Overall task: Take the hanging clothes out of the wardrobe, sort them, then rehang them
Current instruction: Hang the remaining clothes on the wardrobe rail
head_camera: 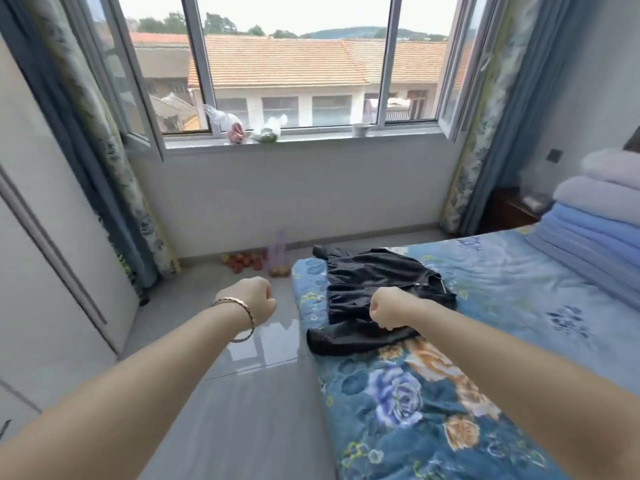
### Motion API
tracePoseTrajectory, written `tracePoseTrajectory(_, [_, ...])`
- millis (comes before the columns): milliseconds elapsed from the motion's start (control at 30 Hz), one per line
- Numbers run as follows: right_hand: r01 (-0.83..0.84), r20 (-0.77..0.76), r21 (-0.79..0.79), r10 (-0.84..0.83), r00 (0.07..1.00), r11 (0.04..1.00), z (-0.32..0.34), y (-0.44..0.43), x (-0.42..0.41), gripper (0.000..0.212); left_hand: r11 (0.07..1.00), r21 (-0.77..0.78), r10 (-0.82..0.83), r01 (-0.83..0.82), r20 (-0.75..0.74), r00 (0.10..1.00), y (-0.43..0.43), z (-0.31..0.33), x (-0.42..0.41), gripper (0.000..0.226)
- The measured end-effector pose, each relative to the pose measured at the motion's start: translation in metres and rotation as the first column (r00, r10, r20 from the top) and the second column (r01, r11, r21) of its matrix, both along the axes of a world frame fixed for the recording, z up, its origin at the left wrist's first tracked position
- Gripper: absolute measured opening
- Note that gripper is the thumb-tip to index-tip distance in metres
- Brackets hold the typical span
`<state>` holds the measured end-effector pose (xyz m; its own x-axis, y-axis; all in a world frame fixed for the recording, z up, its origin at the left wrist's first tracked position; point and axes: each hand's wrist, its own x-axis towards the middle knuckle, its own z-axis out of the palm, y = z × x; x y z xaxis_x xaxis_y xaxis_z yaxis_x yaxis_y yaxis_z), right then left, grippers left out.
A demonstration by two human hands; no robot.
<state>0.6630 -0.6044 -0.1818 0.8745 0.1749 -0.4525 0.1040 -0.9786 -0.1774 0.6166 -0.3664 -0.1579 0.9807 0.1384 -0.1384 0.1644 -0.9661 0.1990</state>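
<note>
Left hand (256, 299) is hanging over the floor (242, 393), fingers curled into an empty fist. Right hand (384, 310) is sitting fisted on the black zip jacket (374, 278), and I can't tell if it's gripping fabric. The jacket is lying flat on the floral bed (519, 289) at 1 o'clock.

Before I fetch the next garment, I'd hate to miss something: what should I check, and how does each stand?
1. Black jacket laid on the bed: ok, though one sleeve nears the edge.
2. Left hand free: ok, an empty fist over the floor.
3. Right hand clear of the jacket: cannot tell; its fist is over the fabric.
4. Hanger removed from jacket: cannot tell; none shows.
5. White doors at left open: not ok, they look closed.
</note>
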Motion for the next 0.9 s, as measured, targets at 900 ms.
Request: tracePoseTrajectory(900, [0.833, -0.057, -0.019, -0.832, 0.552, 0.554, -0.250, -0.242, 0.396, 0.021, 0.839, 0.025, -0.533, 0.544, -0.171, 0.829, -0.205, -0.186, 0.555, 0.015])
